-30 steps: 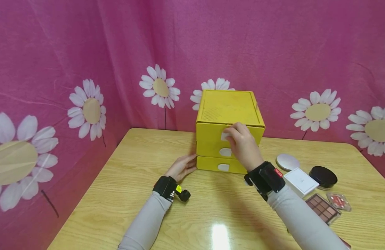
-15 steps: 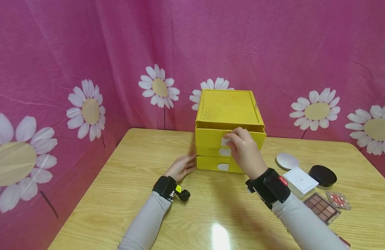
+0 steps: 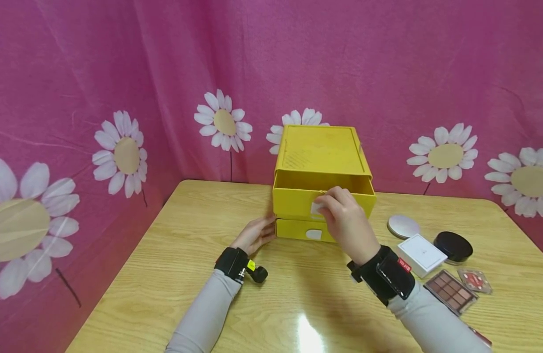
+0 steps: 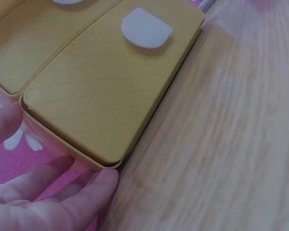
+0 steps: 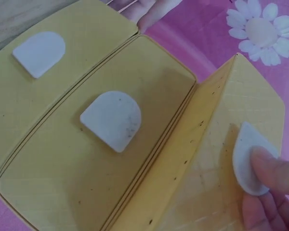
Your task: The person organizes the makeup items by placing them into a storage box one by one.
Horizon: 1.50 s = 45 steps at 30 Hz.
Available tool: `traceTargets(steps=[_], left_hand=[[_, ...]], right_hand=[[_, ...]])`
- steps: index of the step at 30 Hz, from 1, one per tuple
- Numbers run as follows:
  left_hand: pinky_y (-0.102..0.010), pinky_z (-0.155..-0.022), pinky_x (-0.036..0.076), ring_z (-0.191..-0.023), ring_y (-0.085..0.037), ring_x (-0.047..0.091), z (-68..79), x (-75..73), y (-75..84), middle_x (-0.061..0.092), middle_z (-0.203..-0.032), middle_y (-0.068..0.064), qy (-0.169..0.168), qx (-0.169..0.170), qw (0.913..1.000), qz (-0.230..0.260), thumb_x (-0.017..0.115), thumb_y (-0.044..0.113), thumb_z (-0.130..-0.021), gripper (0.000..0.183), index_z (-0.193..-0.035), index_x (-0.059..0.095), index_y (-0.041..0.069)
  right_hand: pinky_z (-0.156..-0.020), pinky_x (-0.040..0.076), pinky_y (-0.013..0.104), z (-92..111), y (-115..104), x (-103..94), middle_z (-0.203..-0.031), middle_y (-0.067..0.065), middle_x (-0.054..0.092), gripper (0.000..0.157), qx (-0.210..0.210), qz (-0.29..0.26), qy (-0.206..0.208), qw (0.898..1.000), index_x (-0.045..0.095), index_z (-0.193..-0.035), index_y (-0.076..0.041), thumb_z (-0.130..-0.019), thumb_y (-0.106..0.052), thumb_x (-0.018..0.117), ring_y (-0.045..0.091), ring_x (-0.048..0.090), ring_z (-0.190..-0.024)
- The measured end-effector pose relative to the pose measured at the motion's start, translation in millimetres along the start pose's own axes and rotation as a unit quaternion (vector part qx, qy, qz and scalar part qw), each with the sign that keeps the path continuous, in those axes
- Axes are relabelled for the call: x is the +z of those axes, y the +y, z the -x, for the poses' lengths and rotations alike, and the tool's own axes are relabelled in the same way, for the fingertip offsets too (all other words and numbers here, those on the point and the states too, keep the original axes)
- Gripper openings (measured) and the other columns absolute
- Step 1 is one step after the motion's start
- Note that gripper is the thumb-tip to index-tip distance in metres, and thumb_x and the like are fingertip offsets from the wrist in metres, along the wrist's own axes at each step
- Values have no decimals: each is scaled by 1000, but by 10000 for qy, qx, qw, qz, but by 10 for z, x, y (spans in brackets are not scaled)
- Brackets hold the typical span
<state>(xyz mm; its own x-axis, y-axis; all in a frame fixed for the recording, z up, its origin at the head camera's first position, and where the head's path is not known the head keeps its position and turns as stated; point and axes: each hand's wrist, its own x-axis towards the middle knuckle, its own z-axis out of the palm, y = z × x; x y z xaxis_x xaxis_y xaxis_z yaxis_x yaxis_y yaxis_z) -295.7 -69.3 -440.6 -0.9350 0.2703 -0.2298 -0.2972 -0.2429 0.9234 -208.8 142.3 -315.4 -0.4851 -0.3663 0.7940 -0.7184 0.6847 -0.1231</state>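
A yellow chest of drawers (image 3: pixel 322 149) stands at the back of the table. Its top drawer (image 3: pixel 293 202) is pulled partway out, and the part of its inside in sight is bare yellow. My right hand (image 3: pixel 350 223) pinches that drawer's white handle (image 5: pixel 245 161) between thumb and fingers. In the right wrist view, the middle drawer (image 5: pixel 62 159) and bottom drawer (image 5: pixel 82 29) are pushed in. My left hand (image 3: pixel 255 235) lies at the chest's lower left side. Its extended fingers (image 4: pixel 94 192) touch the side edge by the bottom drawer in the left wrist view.
On the right of the wooden table (image 3: pixel 174 274) lie a silvery round compact (image 3: pixel 403 226), a white box (image 3: pixel 422 254), a black round case (image 3: pixel 453 246), an eyeshadow palette (image 3: pixel 450 291) and a small clear case with red (image 3: pixel 475 280). A pink flowered curtain (image 3: pixel 364 63) hangs behind.
The top drawer has slid out toward me from nearly closed, with my right hand moving back and slightly down on its handle. My left hand has stayed at the chest's side.
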Motion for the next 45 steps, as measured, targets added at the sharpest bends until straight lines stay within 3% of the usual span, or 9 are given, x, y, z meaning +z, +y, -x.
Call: traceTargets(steps=[15,26,32,40,45], left_hand=[[-41,-98,39,-98,-16,54,11,-3,3,52,-124,-16,-49,117,9999,-90,45,15,-97,39,-129,45,-6],[-41,-96,40,-91,-14,56,5,-8,1,59,-109,-7,-46,148,9997,-167,46,17,-97,39,-128,47,-5],[-38,-91,44,-86,-10,58,1,-16,-4,61,-107,-6,-45,207,9995,-249,45,17,-97,39,-129,46,-5],[-26,-72,47,-82,-11,58,-15,-26,-26,62,-97,-3,0,193,9997,-159,43,17,-97,38,-126,48,-6],[-26,-72,48,-82,-11,58,-35,-39,-47,61,-96,-3,-32,266,9995,-168,42,15,-97,37,-127,46,-8]], right_hand=[[-65,49,29,100,-172,-110,-83,8,54,25,38,75,-105,9999,65,-88,1,-67,10,75,20,49,-77],[-66,52,30,164,-315,-190,-82,7,53,28,77,129,-127,9998,65,-87,1,-63,11,76,19,50,-77],[-66,52,29,192,-379,-219,-81,7,54,28,53,184,-119,9997,65,-86,1,-63,11,77,19,50,-77],[-65,52,29,236,-456,-239,-81,6,54,29,92,211,-132,9996,66,-86,0,-61,10,78,18,49,-77],[-65,52,28,260,-493,-243,-82,5,54,30,10,207,-100,9997,66,-86,-1,-61,10,78,18,49,-77]])
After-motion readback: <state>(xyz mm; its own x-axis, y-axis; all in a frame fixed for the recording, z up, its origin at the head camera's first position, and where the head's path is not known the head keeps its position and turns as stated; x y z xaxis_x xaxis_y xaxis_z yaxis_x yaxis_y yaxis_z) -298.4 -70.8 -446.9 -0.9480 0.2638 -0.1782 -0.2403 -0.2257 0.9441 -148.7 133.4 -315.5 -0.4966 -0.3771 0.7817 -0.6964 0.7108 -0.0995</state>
